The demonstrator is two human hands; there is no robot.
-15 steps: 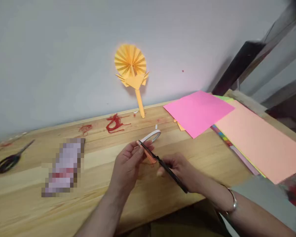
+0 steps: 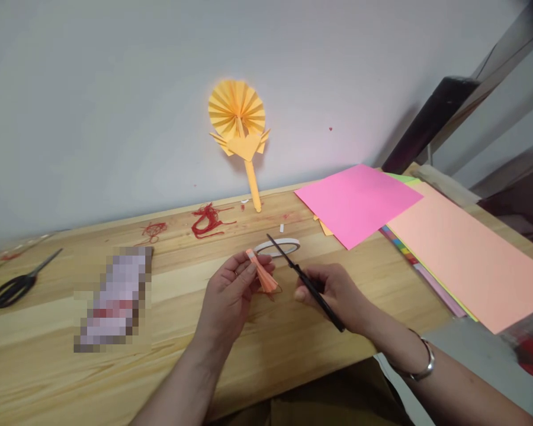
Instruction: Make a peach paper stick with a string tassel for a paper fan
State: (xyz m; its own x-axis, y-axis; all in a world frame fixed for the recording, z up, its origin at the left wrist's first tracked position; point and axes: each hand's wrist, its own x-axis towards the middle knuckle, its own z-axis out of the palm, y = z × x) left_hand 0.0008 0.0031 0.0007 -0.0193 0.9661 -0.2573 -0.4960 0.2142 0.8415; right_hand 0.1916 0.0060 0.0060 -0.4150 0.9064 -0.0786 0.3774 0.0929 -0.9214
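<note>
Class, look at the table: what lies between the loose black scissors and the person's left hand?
In the head view, a blurred-out lilac object lies between the loose scissors and left hand.

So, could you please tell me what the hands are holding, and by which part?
The left hand pinches the folded orange paper near its narrow upper end; the right hand holds the black scissors by their handles.

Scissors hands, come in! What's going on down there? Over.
Left hand: pinching folded orange paper. Right hand: gripping black-handled scissors, blades off the paper. Tape roll lies just behind the blades. Over.
</note>
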